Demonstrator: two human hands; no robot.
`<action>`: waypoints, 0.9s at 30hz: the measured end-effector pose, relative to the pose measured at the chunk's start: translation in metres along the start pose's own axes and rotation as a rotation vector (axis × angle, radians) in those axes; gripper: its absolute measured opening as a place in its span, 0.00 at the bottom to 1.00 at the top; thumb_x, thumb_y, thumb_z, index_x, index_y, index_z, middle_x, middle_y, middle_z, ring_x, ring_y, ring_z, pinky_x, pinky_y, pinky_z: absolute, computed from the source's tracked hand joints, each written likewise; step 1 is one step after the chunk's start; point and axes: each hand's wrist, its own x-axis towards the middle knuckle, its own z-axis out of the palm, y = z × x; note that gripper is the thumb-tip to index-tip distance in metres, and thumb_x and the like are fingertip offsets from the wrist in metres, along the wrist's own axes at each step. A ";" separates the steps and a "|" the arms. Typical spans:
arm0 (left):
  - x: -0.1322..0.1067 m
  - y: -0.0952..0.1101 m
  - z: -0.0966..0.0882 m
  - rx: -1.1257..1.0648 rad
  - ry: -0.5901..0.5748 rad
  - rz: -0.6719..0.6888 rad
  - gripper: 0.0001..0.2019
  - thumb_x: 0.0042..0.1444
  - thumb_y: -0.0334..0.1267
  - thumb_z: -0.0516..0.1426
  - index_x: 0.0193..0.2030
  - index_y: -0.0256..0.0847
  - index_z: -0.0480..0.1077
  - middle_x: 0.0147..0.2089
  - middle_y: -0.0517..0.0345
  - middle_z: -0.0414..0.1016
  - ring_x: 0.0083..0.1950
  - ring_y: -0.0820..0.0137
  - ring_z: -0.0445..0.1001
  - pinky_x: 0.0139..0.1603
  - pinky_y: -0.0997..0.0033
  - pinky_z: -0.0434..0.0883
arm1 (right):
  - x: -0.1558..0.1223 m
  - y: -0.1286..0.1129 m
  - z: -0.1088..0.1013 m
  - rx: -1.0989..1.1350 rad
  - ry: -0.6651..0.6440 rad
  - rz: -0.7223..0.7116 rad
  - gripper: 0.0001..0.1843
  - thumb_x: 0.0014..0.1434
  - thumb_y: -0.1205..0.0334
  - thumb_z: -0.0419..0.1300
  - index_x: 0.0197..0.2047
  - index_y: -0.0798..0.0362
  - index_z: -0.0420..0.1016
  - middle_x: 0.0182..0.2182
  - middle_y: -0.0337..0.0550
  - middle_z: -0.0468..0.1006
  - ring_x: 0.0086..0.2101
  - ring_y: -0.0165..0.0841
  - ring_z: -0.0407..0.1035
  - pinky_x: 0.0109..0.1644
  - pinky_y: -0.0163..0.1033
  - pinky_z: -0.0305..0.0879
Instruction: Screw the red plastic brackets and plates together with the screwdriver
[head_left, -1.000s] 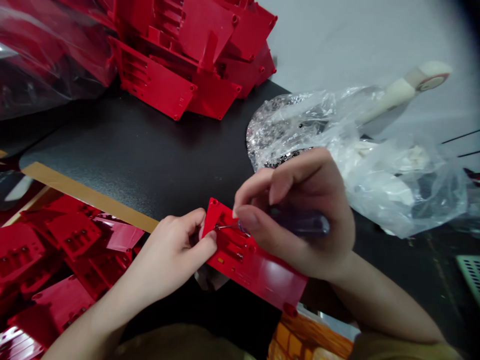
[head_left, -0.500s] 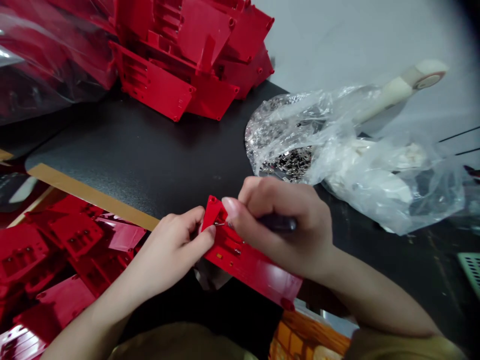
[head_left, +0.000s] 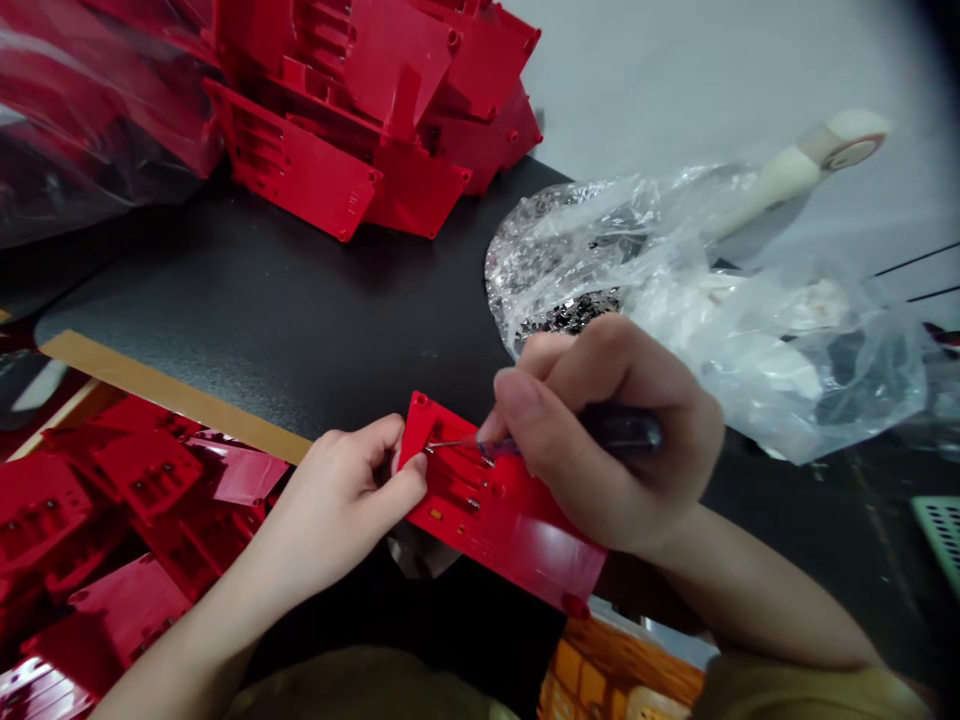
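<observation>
An assembly workshop, shown by stacked red plastic panels [head_left: 304, 175] and bagged metal bits [head_left: 576, 308].

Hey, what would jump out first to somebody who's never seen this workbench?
Probably the bright red panel at lower centre, held in the left hand while the right hand grips a thin-shafted tool over it. Next, the heap of red panels at the top, left of centre. Then the clear plastic around small shiny pieces, right of centre.

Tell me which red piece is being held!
The red panel at bottom middle, gripped by the left hand, with the thin tool in the right hand pointing at it. Other red pieces lie heaped at the back and lower left.
</observation>
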 end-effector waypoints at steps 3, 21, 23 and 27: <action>0.000 0.000 0.000 0.005 0.010 0.001 0.14 0.61 0.45 0.52 0.27 0.42 0.63 0.21 0.68 0.63 0.22 0.76 0.61 0.23 0.76 0.57 | -0.002 0.002 0.002 -0.027 -0.020 -0.042 0.18 0.60 0.72 0.59 0.24 0.50 0.55 0.20 0.29 0.58 0.19 0.23 0.63 0.23 0.35 0.59; 0.000 -0.002 -0.001 0.002 -0.023 -0.015 0.12 0.61 0.45 0.51 0.30 0.41 0.64 0.22 0.68 0.63 0.22 0.77 0.61 0.23 0.76 0.56 | -0.002 -0.003 0.009 -0.032 -0.072 -0.062 0.23 0.58 0.77 0.57 0.20 0.52 0.49 0.17 0.31 0.63 0.18 0.21 0.57 0.21 0.33 0.51; 0.000 -0.001 -0.001 -0.007 -0.013 -0.007 0.14 0.62 0.46 0.51 0.29 0.41 0.65 0.22 0.68 0.63 0.22 0.77 0.61 0.24 0.77 0.56 | -0.002 0.000 0.009 -0.006 -0.048 -0.020 0.23 0.60 0.74 0.57 0.20 0.52 0.50 0.17 0.31 0.62 0.18 0.21 0.59 0.22 0.33 0.54; -0.001 0.000 0.000 -0.035 -0.020 0.000 0.16 0.63 0.49 0.50 0.31 0.40 0.67 0.22 0.67 0.63 0.22 0.77 0.60 0.23 0.78 0.56 | 0.007 0.006 -0.003 0.080 0.007 0.229 0.20 0.63 0.61 0.59 0.22 0.51 0.59 0.18 0.31 0.69 0.15 0.21 0.60 0.19 0.32 0.57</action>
